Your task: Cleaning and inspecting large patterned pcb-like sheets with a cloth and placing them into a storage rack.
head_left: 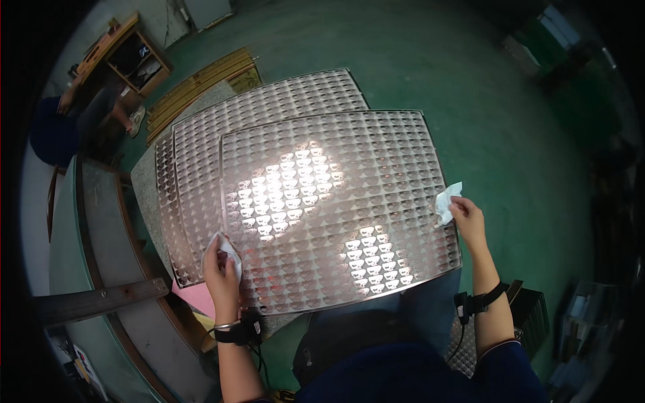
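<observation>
A large, shiny metal sheet (396,174) with rows of repeated embossed shapes lies in front of me, bright light glaring off its middle. My left hand (222,272) is closed on a white cloth (228,254) at the sheet's left edge. At the right edge, my right hand (465,213) pinches another white cloth (447,203), which hangs over the rim. Beneath and behind this sheet is a second patterned sheet (282,94), shifted to the far left. Whether the cloths are paper or fabric I cannot tell.
Stacked yellowish slats (201,87) lie beyond the sheets. On the left are a curved bench (111,215), a wooden bar (101,302) and a seated person (57,127) near a wooden desk (111,47). A dark stack (527,322) stands by my right forearm. Green floor surrounds the work.
</observation>
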`<action>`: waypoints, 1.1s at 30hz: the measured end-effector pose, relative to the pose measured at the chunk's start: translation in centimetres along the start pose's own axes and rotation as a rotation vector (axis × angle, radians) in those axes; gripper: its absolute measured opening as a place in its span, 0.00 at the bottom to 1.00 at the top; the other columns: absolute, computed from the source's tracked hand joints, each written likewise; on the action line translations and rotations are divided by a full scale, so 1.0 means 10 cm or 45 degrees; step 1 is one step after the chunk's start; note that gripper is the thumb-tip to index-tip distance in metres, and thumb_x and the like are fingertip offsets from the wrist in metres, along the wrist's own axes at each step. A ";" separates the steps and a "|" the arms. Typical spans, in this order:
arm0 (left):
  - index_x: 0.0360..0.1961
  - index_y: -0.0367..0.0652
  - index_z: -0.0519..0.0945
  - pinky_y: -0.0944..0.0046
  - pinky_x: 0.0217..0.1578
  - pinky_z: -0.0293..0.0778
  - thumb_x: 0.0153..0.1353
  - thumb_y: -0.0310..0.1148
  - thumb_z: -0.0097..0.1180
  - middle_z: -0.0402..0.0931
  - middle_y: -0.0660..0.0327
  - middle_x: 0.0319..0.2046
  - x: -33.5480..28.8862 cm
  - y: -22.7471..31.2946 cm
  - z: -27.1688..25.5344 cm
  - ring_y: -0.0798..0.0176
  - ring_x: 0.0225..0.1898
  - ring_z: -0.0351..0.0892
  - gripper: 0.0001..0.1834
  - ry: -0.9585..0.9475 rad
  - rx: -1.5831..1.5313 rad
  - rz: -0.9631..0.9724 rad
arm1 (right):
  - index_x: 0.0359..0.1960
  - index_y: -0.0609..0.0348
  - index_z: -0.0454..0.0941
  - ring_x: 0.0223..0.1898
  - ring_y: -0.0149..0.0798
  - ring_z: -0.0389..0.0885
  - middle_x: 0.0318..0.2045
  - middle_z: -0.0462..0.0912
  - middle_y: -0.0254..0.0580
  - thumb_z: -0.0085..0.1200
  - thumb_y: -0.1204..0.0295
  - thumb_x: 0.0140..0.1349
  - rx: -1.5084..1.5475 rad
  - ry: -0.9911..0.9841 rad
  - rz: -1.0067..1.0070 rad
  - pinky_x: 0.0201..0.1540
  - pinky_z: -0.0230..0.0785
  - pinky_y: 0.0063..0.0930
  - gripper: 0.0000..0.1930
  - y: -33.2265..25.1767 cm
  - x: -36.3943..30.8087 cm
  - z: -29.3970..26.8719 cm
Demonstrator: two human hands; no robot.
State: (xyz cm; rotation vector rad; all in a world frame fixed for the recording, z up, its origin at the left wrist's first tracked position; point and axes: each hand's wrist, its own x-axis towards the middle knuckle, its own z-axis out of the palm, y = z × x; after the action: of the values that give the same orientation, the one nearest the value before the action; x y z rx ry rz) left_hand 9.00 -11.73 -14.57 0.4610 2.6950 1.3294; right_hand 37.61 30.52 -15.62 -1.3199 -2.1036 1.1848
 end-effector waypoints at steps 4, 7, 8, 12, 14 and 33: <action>0.55 0.37 0.67 0.68 0.40 0.69 0.46 0.14 0.52 0.69 0.57 0.38 0.02 0.01 0.03 0.63 0.36 0.70 0.30 0.060 0.068 -0.020 | 0.46 0.69 0.73 0.30 0.28 0.75 0.30 0.78 0.40 0.57 0.68 0.54 -0.361 0.084 -0.148 0.36 0.68 0.20 0.20 0.08 0.13 0.12; 0.54 0.35 0.67 0.68 0.39 0.69 0.44 0.16 0.58 0.68 0.57 0.37 0.04 0.00 0.05 0.64 0.35 0.70 0.31 0.083 0.079 -0.039 | 0.46 0.70 0.72 0.34 0.29 0.76 0.32 0.79 0.42 0.54 0.67 0.57 -0.199 0.002 -0.080 0.39 0.68 0.21 0.20 0.11 0.28 0.16; 0.53 0.34 0.67 0.68 0.38 0.69 0.42 0.17 0.61 0.67 0.58 0.37 0.05 0.01 0.05 0.64 0.35 0.69 0.32 0.052 0.119 -0.046 | 0.46 0.70 0.72 0.35 0.30 0.76 0.34 0.79 0.43 0.53 0.66 0.58 0.105 -0.155 0.116 0.40 0.67 0.22 0.19 0.07 0.31 0.17; 0.53 0.32 0.67 0.68 0.40 0.68 0.40 0.21 0.65 0.64 0.57 0.39 0.05 0.12 0.02 0.62 0.38 0.68 0.34 -0.113 0.149 -0.040 | 0.40 0.69 0.73 0.33 0.27 0.75 0.32 0.79 0.40 0.47 0.69 0.62 0.336 0.005 0.097 0.36 0.67 0.20 0.13 -0.13 0.29 0.16; 0.53 0.32 0.67 0.68 0.41 0.68 0.41 0.21 0.64 0.64 0.57 0.40 0.02 0.08 0.00 0.61 0.39 0.68 0.34 -0.104 0.140 0.034 | 0.39 0.68 0.73 0.32 0.25 0.74 0.31 0.78 0.38 0.46 0.69 0.63 0.377 0.044 0.049 0.35 0.66 0.18 0.12 -0.30 0.19 0.12; 0.44 0.34 0.71 0.68 0.41 0.68 0.55 0.22 0.50 0.73 0.59 0.35 0.10 -0.12 -0.05 0.64 0.37 0.73 0.14 -0.116 -0.255 -0.277 | 0.38 0.66 0.73 0.31 0.22 0.71 0.30 0.77 0.32 0.45 0.68 0.65 0.646 0.291 -0.167 0.34 0.65 0.16 0.12 -0.69 -0.24 -0.18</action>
State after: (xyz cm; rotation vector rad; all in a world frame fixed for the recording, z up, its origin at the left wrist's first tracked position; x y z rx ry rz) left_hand 7.65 -12.48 -15.22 0.1962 2.4244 1.4556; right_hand 36.32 27.83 -8.71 -1.0103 -1.5634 1.3246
